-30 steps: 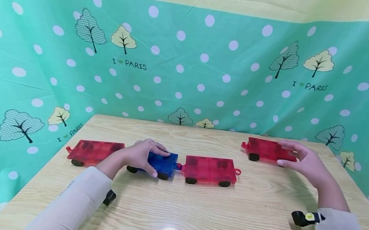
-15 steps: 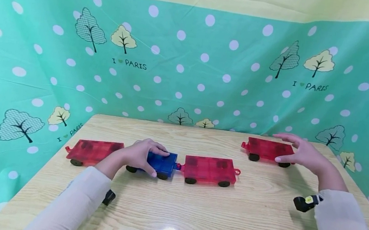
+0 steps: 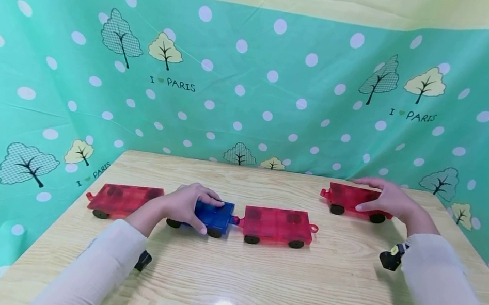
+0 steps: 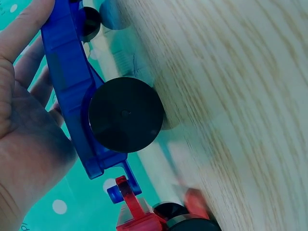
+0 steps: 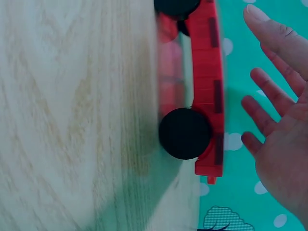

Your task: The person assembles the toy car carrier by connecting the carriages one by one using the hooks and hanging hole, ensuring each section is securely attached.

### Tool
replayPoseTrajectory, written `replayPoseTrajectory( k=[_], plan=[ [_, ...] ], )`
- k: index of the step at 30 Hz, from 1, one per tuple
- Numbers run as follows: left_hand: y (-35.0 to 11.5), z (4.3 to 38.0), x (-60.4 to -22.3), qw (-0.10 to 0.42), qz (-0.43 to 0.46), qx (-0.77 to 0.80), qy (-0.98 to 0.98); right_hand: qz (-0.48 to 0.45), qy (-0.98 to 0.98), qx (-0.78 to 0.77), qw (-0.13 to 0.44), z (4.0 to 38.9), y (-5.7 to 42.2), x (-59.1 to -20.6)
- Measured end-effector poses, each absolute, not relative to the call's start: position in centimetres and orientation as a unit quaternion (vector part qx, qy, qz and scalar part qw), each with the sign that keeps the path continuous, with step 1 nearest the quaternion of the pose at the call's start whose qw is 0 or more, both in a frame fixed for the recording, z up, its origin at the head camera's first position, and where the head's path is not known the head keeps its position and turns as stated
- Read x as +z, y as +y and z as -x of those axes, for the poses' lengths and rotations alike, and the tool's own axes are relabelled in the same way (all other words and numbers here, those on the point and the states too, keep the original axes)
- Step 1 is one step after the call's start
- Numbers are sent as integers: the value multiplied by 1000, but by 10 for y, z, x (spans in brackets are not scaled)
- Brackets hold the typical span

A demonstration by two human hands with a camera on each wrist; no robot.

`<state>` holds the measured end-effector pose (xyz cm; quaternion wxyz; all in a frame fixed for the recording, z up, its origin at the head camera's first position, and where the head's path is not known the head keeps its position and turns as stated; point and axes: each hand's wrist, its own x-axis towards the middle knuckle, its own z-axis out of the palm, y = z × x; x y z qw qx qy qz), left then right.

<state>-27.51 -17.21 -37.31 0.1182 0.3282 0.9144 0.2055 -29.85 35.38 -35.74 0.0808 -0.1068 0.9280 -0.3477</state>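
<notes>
In the head view my left hand (image 3: 183, 205) grips a see-through blue toy train car (image 3: 215, 216), thumb on its near side and fingers across its top. A red car (image 3: 125, 199) stands left of it, partly behind my forearm; the left wrist view has a red coupling loop (image 4: 129, 197) at the blue car's hook. Another red car (image 3: 275, 224) meets the blue one's right end. My right hand (image 3: 390, 201) is spread over the right end of a separate red car (image 3: 351, 196) at the back right. Space shows between palm and car in the right wrist view.
All the cars stand on a light wooden table (image 3: 290, 294). A green dotted cloth (image 3: 212, 116) printed with trees hangs behind and beside it. A black wrist camera (image 3: 391, 259) hangs below the right sleeve.
My right hand has lifted slightly and shifted left over the far red car, fingers still spread. The left hand and blue car have stayed almost in place.
</notes>
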Motion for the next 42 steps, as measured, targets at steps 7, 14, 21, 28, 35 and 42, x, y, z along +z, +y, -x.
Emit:
replayPoseTrajectory(
  k=[7, 14, 21, 28, 35, 42],
  plan=[
    [-173, 277, -374, 115, -332, 202, 914, 99, 927, -347, 101, 310, 358, -367],
    [-173, 277, -372, 122, -343, 199, 910, 91, 923, -354, 117, 313, 363, -373],
    [-171, 278, -373, 121, -339, 195, 913, 95, 932, -335, 104, 310, 365, -376],
    [-172, 279, -374, 118, -339, 193, 913, 110, 934, -327, 94, 306, 365, -376],
    [-170, 278, -374, 123, -335, 196, 914, 120, 935, -323, 79, 297, 367, -376],
    [-170, 277, -373, 123, -333, 199, 913, 105, 933, -334, 80, 290, 366, -376]
  ],
)
